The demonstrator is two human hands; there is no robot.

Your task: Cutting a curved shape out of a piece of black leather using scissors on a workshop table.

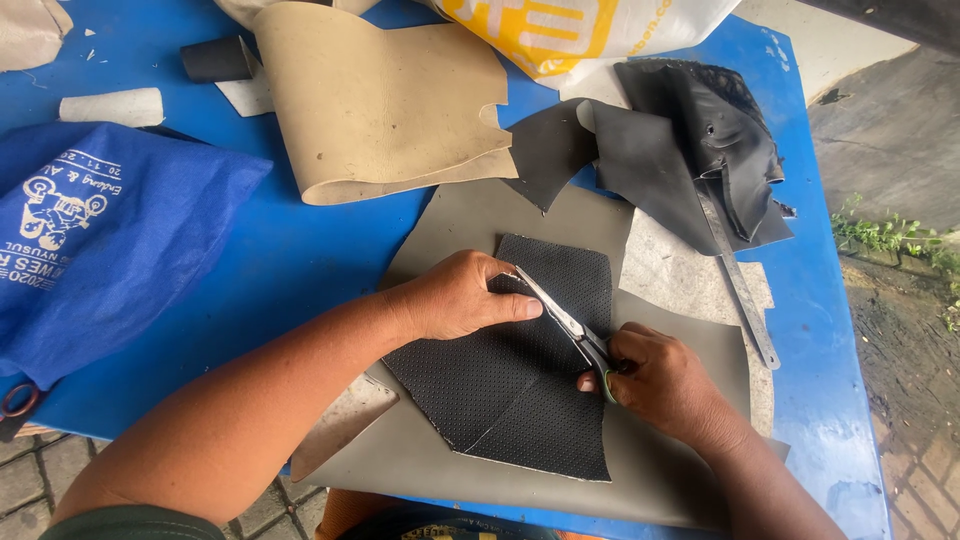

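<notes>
grey sheet (420,460) on blue bench (300,260) carries black perforated piece (500,390) — left hand (455,297) presses it flat, right hand (665,385) grips scissors (565,325), blades part-open at its right edge — cut barely begun.

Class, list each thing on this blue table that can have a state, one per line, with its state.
scissors: open, blades on the black sheet
black perforated sheet: flat, pressed down by left hand
right hand: gripping the scissors' handles
grey sheet: flat, under the black one
tan sheet: curled
metal ruler: lying unused
</notes>
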